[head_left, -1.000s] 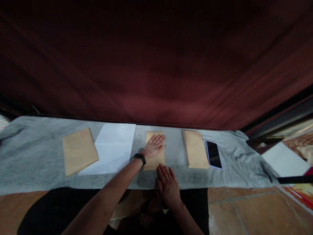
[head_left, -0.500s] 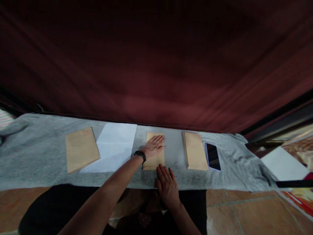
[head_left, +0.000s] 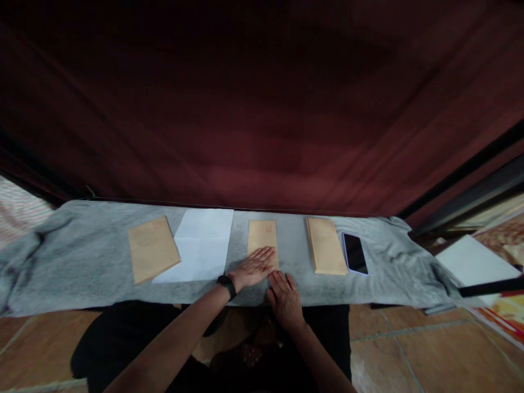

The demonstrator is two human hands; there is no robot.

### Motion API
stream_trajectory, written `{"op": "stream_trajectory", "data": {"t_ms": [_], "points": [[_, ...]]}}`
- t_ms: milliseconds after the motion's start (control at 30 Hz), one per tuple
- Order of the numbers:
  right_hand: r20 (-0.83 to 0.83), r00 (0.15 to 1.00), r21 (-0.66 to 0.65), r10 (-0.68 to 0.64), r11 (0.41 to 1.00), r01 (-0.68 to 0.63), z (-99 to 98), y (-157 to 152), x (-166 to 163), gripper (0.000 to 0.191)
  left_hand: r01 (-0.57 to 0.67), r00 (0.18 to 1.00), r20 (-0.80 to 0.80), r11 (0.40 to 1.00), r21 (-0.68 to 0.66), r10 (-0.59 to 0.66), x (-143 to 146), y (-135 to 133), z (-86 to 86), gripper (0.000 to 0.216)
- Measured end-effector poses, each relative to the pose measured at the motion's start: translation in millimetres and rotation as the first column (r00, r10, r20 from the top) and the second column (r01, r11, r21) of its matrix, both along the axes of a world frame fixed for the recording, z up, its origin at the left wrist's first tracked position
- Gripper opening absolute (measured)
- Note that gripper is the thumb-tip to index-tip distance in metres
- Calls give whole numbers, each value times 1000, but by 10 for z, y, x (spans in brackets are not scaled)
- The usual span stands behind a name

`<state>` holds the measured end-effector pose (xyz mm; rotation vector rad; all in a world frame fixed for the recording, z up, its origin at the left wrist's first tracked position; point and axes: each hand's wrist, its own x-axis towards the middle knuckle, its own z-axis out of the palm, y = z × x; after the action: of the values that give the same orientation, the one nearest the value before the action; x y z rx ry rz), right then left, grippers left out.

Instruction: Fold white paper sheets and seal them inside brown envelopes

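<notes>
A brown paper envelope (head_left: pixel 262 233) with faint red print lies lengthwise on the grey cloth in front of me. My left hand (head_left: pixel 256 266), with a black band on its wrist, rests flat across the envelope's lower half, fingers stretched to the right. At the envelope's lower right corner, the fingertips of my right hand (head_left: pixel 285 299) touch down, its fingers extended and the palm on the cloth's near edge. The envelope's bottom end is hidden under my hands.
Grey cloth (head_left: pixel 102 295) covers the narrow table. White paper sheets (head_left: pixel 207 240) lie to the left, partly under a stack of brown envelopes (head_left: pixel 153 248). On the right are another envelope stack (head_left: pixel 326 245) and a phone (head_left: pixel 355 254). A dark red curtain (head_left: pixel 262 136) hangs behind.
My left hand has slid down the envelope toward me, uncovering its upper part and red print. My right hand stays near the lower right corner. The view has shifted slightly.
</notes>
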<state>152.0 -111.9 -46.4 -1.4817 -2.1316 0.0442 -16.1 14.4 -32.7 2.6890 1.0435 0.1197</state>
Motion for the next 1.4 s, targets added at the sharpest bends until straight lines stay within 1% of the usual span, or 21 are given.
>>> {"op": "stream_trajectory", "data": {"t_ms": [100,167,267,367,467,533,600,700,767,900,1067,1200,1333,1367,1400], "points": [[9,1000,18,-15,1000,15,-35,11,-13,43,-4,1000,-8,1000,15,4,-16,-259,44,64],[12,1000,19,-27,999,27,-59,17,-13,44,-17,1000,3,999,42,16,-39,-461,39,67],[15,1000,-4,-8,1000,8,-81,17,17,47,-102,994,61,986,132,94,-90,-738,-21,69],[12,1000,-52,9,999,-8,-69,30,60,46,-144,987,95,971,189,127,-134,-885,-91,69],[25,999,-90,19,996,-17,-25,123,40,48,-154,986,99,967,201,136,-148,-903,-126,70],[45,999,-97,22,995,-17,5,254,-41,51,-154,986,95,970,190,138,-143,-892,-124,71],[63,998,-102,29,995,-22,20,436,-165,52,-155,986,86,974,167,142,-132,-891,-104,67],[101,987,-129,127,985,-114,3,748,-339,51,-184,982,79,973,140,174,-111,-917,-58,62],[125,982,-140,139,983,-121,-31,944,-384,52,-204,978,70,969,137,196,-102,-935,-29,63],[151,988,-120,36,993,-18,-112,1263,-292,57,-181,983,41,971,154,177,-102,-937,6,69],[170,982,-117,-80,988,101,-162,1537,-174,64,-162,987,39,968,192,157,-120,-915,-8,76],[158,969,-147,-192,965,215,-152,1665,-220,68,-158,988,37,968,193,153,-123,-906,-13,80],[157,939,-179,-307,926,333,-118,1721,-305,68,-145,989,32,972,182,142,-121,-901,33,83],[159,936,-176,-315,924,341,-111,1722,-325,67,-142,990,30,974,177,139,-121,-901,46,83],[163,942,-168,-294,933,320,-103,1719,-343,65,-140,990,28,975,171,137,-122,-901,57,83]]}}
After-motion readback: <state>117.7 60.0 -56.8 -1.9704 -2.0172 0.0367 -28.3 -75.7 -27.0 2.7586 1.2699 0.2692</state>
